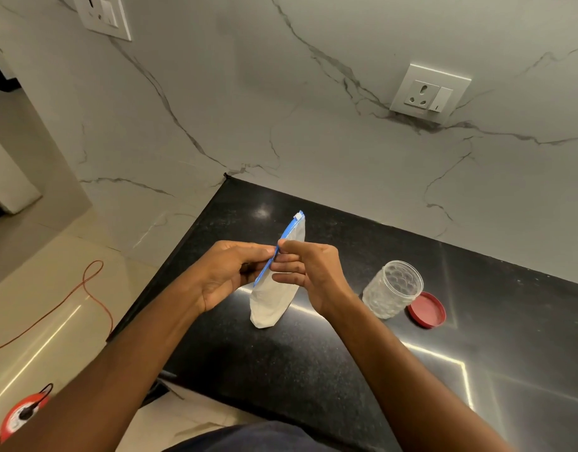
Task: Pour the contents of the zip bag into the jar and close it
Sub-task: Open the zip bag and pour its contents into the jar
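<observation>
Head view: left hand [227,275] and right hand [309,275] both pinch the zip bag [274,301] at its blue seal; a sudden parting could spill powder before it reaches the open jar [392,290].

counter [313,370]: glossy black stone | jar [392,288]: clear textured plastic

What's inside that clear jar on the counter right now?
The jar looks empty: only its dimpled clear wall shows. Its red lid lies beside it on the counter. The very bottom is hard to make out.
</observation>
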`<state>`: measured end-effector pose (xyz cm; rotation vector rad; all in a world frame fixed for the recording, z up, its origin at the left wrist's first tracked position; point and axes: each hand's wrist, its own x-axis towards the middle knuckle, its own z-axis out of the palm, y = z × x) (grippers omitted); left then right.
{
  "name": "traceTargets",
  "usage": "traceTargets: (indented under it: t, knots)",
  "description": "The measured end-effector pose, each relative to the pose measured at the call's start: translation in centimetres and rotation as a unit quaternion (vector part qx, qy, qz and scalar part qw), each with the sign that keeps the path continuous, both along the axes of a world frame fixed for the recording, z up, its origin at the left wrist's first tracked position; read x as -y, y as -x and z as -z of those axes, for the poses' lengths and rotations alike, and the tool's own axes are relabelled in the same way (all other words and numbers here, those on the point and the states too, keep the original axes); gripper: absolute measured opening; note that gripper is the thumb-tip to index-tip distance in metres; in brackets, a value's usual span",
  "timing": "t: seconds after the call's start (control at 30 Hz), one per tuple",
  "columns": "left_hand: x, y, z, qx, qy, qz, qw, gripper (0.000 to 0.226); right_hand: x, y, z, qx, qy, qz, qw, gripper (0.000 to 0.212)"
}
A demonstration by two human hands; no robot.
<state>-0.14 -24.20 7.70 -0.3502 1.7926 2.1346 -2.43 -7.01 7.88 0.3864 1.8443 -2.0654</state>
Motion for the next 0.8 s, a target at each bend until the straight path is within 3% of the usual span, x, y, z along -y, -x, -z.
traceTargets:
  t: [0.23,0.63,0.8]
  knots:
    - [-0.37,-0.16,-0.08,-0.014,0.034,0.0,0.999,0.02,-0.42,-0.4,-0.01,-0.007,0.0,-0.007,1.0,0.014]
    - [-0.86,0.19,-0.18,-0.025,0.079,-0.015,0.996,0.016,-0.79,-0.6,0.03,-0.038,-0.013,-0.009,0.999,0.013]
    - [-0.9,0.15,-0.3,0.002,0.041,-0.015,0.999,0.017,-0.82,-0.6,0.16,-0.028,-0.004,0.003,1.0,0.012]
